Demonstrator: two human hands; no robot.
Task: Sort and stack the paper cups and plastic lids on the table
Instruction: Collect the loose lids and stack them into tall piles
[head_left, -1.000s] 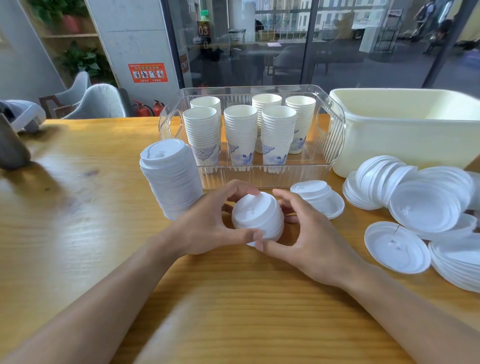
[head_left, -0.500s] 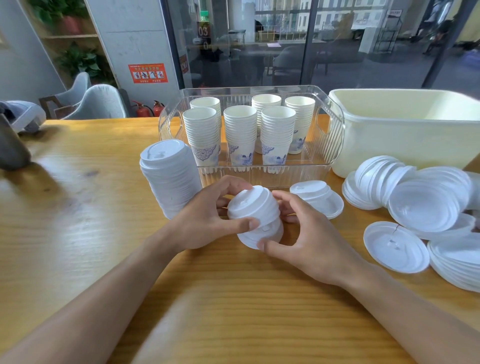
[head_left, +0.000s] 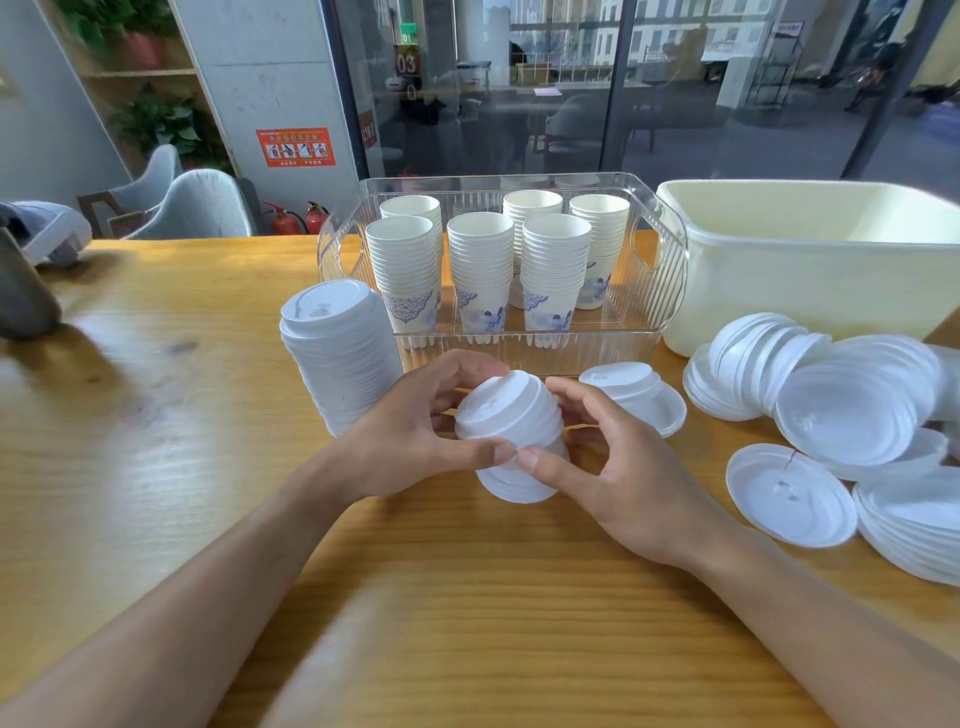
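A short stack of white plastic lids (head_left: 506, 415) stands on the wooden table (head_left: 156, 467) in front of me, leaning a little to the left at its top. My left hand (head_left: 415, 431) grips its left side with curled fingers and thumb. My right hand (head_left: 613, 467) grips its right side, thumb at the front. A tall lid stack (head_left: 337, 348) stands just left. Several stacks of paper cups (head_left: 480, 260) fill a clear tray (head_left: 670, 260) behind. A few nested lids (head_left: 636, 389) lie to the right.
Loose and toppled lids (head_left: 841, 410) spread over the table's right side, one single lid (head_left: 789, 493) nearest me. A cream tub (head_left: 810, 265) stands at the back right. A grey object (head_left: 26, 291) sits at the far left edge, chairs behind it.
The small lid stack has grown taller between my hands and its top now tilts left. Both hands stayed around it, fingers shifting slightly upward.
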